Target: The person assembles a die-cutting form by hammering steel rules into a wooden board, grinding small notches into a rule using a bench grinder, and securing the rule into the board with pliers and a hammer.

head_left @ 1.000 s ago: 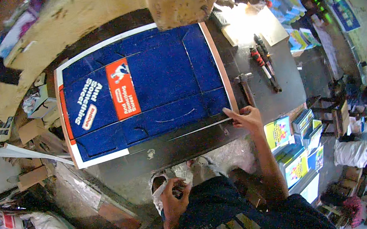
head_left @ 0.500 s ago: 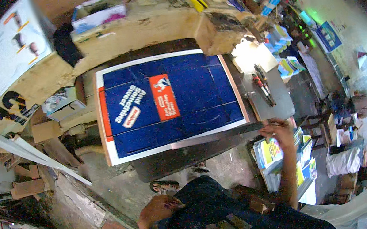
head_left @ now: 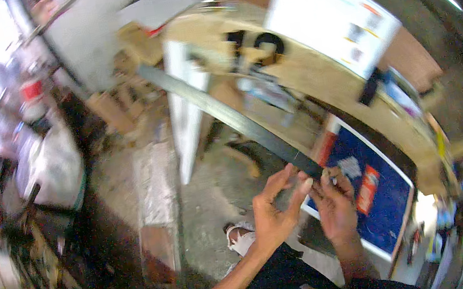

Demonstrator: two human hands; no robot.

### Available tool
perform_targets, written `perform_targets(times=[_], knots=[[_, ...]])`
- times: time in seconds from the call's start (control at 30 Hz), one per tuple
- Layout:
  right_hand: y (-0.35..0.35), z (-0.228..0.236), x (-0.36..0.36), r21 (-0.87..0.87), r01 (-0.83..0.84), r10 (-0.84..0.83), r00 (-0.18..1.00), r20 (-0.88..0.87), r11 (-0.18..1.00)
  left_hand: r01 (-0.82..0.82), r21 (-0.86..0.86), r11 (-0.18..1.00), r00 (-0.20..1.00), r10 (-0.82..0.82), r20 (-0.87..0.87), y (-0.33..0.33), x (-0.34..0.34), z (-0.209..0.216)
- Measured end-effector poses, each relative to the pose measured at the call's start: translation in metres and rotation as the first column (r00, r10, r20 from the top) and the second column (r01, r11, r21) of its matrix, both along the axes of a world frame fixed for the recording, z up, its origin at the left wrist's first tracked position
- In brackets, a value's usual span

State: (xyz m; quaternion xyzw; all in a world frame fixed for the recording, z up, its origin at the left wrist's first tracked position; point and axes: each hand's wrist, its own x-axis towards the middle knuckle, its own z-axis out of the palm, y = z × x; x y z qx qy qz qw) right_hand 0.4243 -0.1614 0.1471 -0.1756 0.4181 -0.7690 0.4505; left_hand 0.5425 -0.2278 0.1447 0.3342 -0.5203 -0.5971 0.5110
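Observation:
A long, flat grey metal strip (head_left: 227, 115) slants from the upper left down to my hands, above the floor and clear of the bench. My right hand (head_left: 336, 206) pinches its near end between thumb and fingers. Just left of it, my left hand (head_left: 277, 209) has thumb and forefinger apart, their tips close to the strip's lower edge; whether they touch it is blurred. Beyond my right hand, partly hidden by it, a blue printed board (head_left: 386, 199) with a white border and a red panel lies on the bench.
A white angled length (head_left: 185, 121) leans left of the bench, near a pale slab (head_left: 154, 186) on the floor. A white sack (head_left: 56, 170) stands at left. On the ledge are a large white box (head_left: 332, 16) and black numeral shapes (head_left: 256, 48). Tools lie at lower right.
My view has swung left, so the board now appears at lower right. My hands, earlier well apart, have come together at the strip's end, and the strip is raised in front of me.

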Motion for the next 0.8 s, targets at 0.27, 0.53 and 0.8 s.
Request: perform_targets(times=[0.27,0.53,0.8], knots=[[-0.205,0.008,0.211,0.207,-0.572,0.606,0.776,-0.176,0.793,-0.614,-0.074,0.786,0.773,0.617,0.148,-0.152,0.242,0.022],[-0.382,0.002,0.296,0.340,-0.762,0.770,0.306,-0.560,0.551,-0.908,-0.413,0.078,-0.048,0.957,0.287,-0.153,0.534,0.021],[-0.501,0.010,0.474,0.462,-0.845,0.729,-0.136,-0.671,0.268,-0.598,-0.726,-0.339,-0.778,0.464,0.424,-0.040,0.854,-0.038]])
